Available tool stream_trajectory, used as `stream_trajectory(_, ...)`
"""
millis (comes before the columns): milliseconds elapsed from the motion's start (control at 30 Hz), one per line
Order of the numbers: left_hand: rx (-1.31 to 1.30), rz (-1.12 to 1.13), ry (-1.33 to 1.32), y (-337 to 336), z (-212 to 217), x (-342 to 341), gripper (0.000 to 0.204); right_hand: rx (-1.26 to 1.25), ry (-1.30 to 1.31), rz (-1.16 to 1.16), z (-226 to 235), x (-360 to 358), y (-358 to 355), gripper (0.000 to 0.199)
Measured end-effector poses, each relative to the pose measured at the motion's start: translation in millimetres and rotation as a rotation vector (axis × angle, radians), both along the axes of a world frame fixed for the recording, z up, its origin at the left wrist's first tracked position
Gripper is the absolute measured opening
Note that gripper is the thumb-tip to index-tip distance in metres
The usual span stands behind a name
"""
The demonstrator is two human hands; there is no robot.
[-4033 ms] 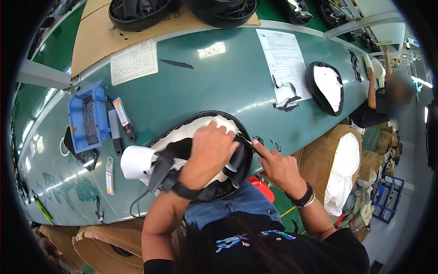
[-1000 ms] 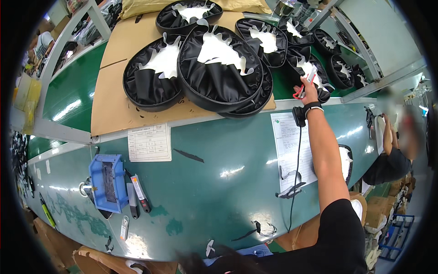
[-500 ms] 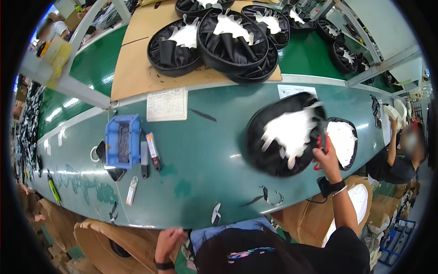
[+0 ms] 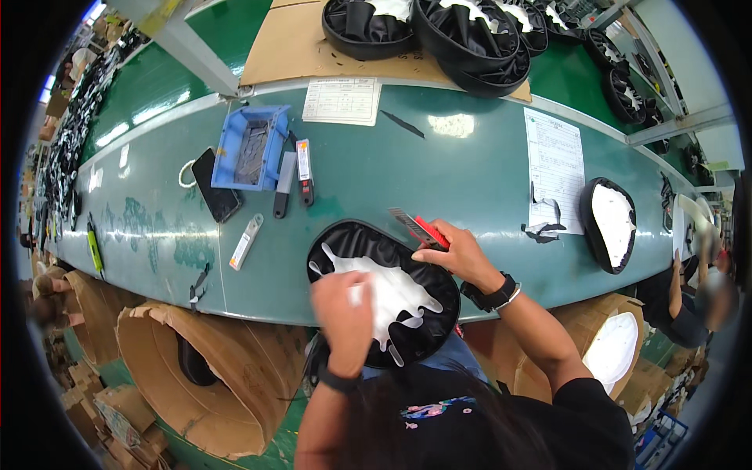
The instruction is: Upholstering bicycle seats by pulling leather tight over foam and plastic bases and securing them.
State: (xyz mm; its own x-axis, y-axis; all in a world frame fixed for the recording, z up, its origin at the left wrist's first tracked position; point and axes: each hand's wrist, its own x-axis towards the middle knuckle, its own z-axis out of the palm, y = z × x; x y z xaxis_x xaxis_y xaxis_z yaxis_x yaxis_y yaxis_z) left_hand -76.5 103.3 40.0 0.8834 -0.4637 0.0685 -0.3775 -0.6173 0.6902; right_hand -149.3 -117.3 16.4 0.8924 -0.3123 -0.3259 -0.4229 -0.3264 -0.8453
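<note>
Cover, black with a white inner face, lies at the near edge of the green bench, right in front of you and partly hanging over the edge. Your left hand rests on its white middle; it is blurred, so I cannot tell how far the fingers are open or whether they pinch anything. Your right hand sits at the cover's far right rim, fingers curled tight around a red-handled cutter whose grey blade end points up and to the left, away from you, just past the rim. A dark watch is on that wrist.

To your left on the bench lie a blue tray, a black phone beside it, two more cutters just right of the tray, and a small grey one nearer you. A paper sheet lies to your right, with a second cover, white side up, beyond it. Another sheet lies at the far edge. Behind the bench, more black covers are stacked on cardboard. Open cardboard boxes stand below the bench to your left. Another person is at the far right.
</note>
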Motion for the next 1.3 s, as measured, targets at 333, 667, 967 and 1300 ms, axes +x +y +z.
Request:
stream_trajectory(333,-0.064,-0.076,0.161,-52,-47,-27,0.015,-0.7,0.085,0.187,61,-61,30,0.063)
stream_trajectory(667,-0.202,-0.123,0.338,-44,-44,-15,0.014,-0.937,0.204,0.462,76,-33,54,0.067)
stream_trajectory(967,-0.234,-0.537,-0.096,-46,-17,11,0.009,-0.914,0.351,0.365,79,-73,55,0.067)
stream_trajectory(1300,-0.185,-1.011,-0.367,-51,-39,45,0.006,-0.786,0.334,0.341,64,-74,38,0.063)
